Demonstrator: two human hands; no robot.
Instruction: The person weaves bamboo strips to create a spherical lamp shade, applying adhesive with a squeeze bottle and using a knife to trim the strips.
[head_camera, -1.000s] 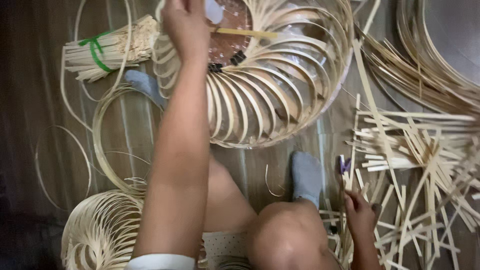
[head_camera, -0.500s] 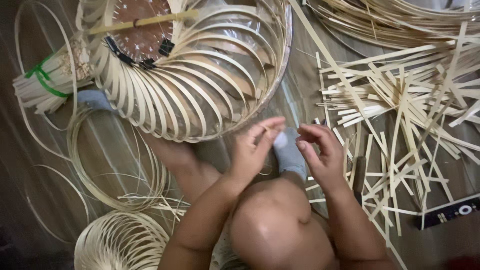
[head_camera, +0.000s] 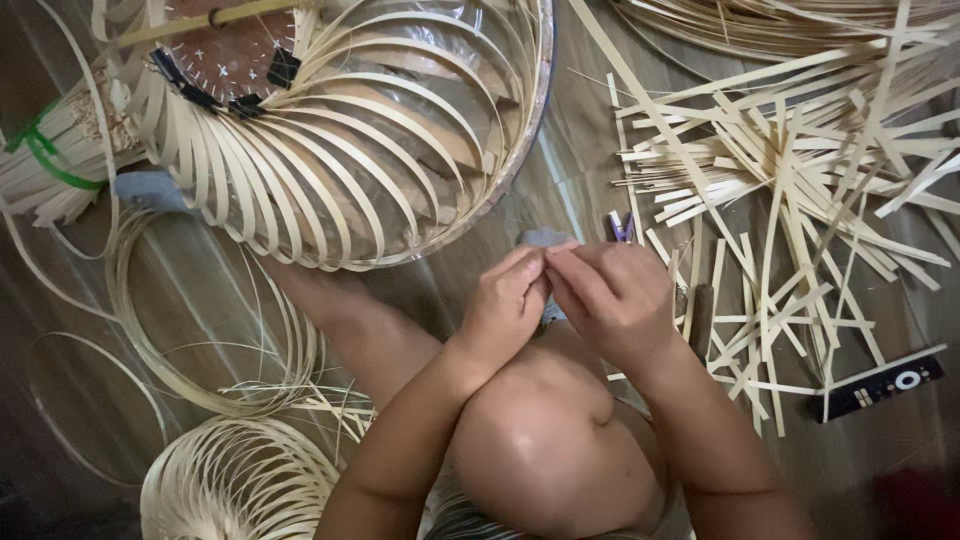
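Pinched together at the fingertips above a bare raised knee, at the middle of the frame: left hand and right hand, fingers curled in, tips meeting. Whatever sits between the fingertips too small to make out; cannot tell whether either hand really grips anything. Just behind the fingers, a grey-blue sock peeking out, partly hidden by the hands. Just right of that, a small purple-handled tool lying on the floor, close to the right hand but apart from it.

Above and left of the hands, a large round basket frame of curved pale bamboo strips, filling the upper left and upper middle, ribs fanning from a dark round hub with black clips and a stick across it. Well apart from both hands.

Right half of the frame: a loose scatter of flat pale bamboo splints, crossing one another at all angles, nearest ones just beside the right hand. Lower right among them, a flat black bar with white markings.

Far left edge: a bundle of thin sticks tied with a green band. Lower left: coiled thin bamboo hoops, with looser rings lying above them on the floor.
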